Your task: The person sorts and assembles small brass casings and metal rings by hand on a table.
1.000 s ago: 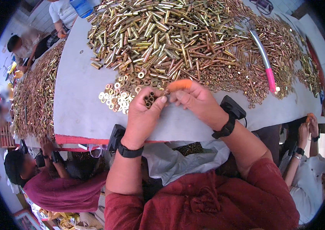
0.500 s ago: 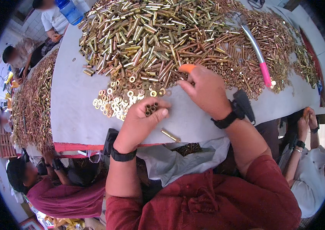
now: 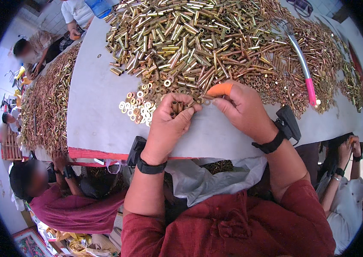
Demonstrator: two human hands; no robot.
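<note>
My left hand (image 3: 173,122) is closed around several short metal sleeves (image 3: 174,114), their hollow ends showing between curled fingers and thumb. My right hand (image 3: 243,107) wears an orange finger cot (image 3: 220,90) on its index finger. That finger and the thumb are bent together in a pinch just right of my left fingertips; what sits between them is too small to make out. Flat brass washers (image 3: 140,105) lie loose beside my left hand. Beyond both hands rises a large heap of brass-coloured metal tubes (image 3: 177,47).
Small nuts (image 3: 271,88) spread along the heap's near right side. A hand rake with a pink grip (image 3: 310,92) lies on the heap. A pale plastic sheet (image 3: 215,180) hangs below the table's red-trimmed edge (image 3: 100,154). Co-workers sit on both sides; another heap (image 3: 46,111) lies at left.
My head view has shifted. My left hand has come closer to my right fingertips. The single tube that lay near the table's front edge no longer shows there.
</note>
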